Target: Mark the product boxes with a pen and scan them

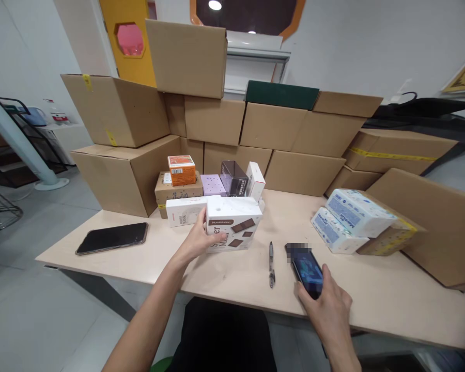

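Observation:
My left hand (202, 235) grips the left end of a white snack box (238, 214) with pictures of brown chocolate pieces on its front. The box is upright on the table, and some of its lettering is behind my thumb. With fingers and thumb on its two sides, my right hand (327, 299) holds a dark smartphone (309, 271) whose screen is lit. Whether the phone lies flat or is slightly raised, I cannot tell. Between the two hands lies a pen (272, 264). Just behind the snack box stands a white power bank box (184, 212).
A second phone (112, 238) lies at the table's left. Behind the power bank box are an orange box (182, 170), a purple box (212, 184) and a dark box (233, 178). Tissue packs (358, 213) stand right. Stacked cartons (213, 119) wall the back.

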The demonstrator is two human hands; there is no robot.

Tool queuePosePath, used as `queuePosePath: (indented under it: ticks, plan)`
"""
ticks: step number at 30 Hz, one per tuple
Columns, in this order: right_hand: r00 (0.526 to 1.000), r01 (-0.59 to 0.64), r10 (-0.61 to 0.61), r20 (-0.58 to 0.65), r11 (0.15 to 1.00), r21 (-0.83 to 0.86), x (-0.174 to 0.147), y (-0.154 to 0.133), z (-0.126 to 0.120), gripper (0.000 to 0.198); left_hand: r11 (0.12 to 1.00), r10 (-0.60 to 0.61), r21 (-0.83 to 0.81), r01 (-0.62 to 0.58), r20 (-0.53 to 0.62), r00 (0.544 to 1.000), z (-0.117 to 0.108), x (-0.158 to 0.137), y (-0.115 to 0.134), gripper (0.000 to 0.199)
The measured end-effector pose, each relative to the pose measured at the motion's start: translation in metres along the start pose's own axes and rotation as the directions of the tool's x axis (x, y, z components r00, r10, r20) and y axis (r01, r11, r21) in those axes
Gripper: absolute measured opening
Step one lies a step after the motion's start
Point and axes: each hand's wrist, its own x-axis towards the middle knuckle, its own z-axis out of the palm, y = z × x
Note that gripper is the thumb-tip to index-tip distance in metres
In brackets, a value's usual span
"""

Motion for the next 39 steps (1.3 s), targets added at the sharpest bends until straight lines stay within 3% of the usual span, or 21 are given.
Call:
queuePosePath:
  ticks: [3,8,12,14,17,19,22,26,28,31,33,35,39]
  plan:
    - [0.999,-0.039,0.039,0.016,0.999,0.004,-0.001,-0.002,0.005,0.081,0.999,-0.028,0.016,0.029,-0.034,0.999,-0.001,0.003,-0.001,0.097]
    - [0.964,-0.227,0.226,0.14,0.974,-0.009,-0.003,-0.008,0.002,0.077,0.997,0.008,0.072,0.0,-0.114,0.993,-0.006,-0.001,0.0,0.09]
    - [0.977,-0.201,0.182,0.112,0.96,0.192,0.008,-0.019,-0.016,0.086,0.999,0.039,0.0,-0.04,-0.108,0.993,-0.005,-0.008,0.007,0.08]
    - [0.975,-0.207,0.153,0.162,0.888,0.41,0.015,-0.032,-0.031,0.083,0.993,0.042,-0.106,-0.046,-0.035,0.998,0.002,-0.012,0.011,0.066]
    - [0.939,-0.301,0.051,0.339,0.596,0.745,0.024,-0.055,-0.053,0.085,0.95,0.059,-0.312,-0.027,0.091,0.994,0.025,-0.018,0.017,0.053]
    - [0.926,-0.354,0.051,0.374,0.457,0.816,0.027,-0.067,-0.064,0.086,0.898,0.018,-0.437,0.053,0.157,0.988,0.045,-0.022,0.018,0.056]
    - [0.91,-0.415,0.212,0.357,0.447,0.792,0.029,-0.07,-0.074,0.08,0.833,-0.044,-0.529,0.161,0.227,0.973,0.073,-0.025,0.017,0.059]
    - [0.882,-0.434,0.366,0.297,0.383,0.815,0.038,-0.051,-0.078,0.076,0.854,-0.041,-0.472,0.217,0.355,0.934,0.091,-0.025,0.009,0.063]
    - [0.866,-0.41,0.457,0.204,0.415,0.812,0.051,-0.041,-0.078,0.076,0.918,-0.074,-0.334,0.215,0.389,0.918,0.089,-0.026,0.003,0.076]
    - [0.868,-0.346,0.497,-0.018,0.63,0.695,0.082,-0.028,-0.072,0.081,0.995,-0.095,0.005,0.097,0.276,0.956,0.078,-0.029,-0.009,0.083]
    - [0.898,-0.283,0.419,-0.133,0.782,0.555,0.106,-0.02,-0.06,0.082,0.975,-0.024,0.219,-0.023,0.212,0.977,0.069,-0.034,-0.017,0.067]
    - [0.933,-0.209,0.309,-0.186,0.883,0.421,0.128,-0.01,-0.043,0.081,0.925,0.032,0.366,-0.101,0.189,0.981,0.06,-0.038,-0.022,0.05]
    - [0.97,-0.186,0.215,-0.111,0.957,0.224,0.152,0.011,-0.005,0.08,0.821,0.069,0.552,-0.147,0.16,0.985,0.047,-0.043,-0.032,0.041]
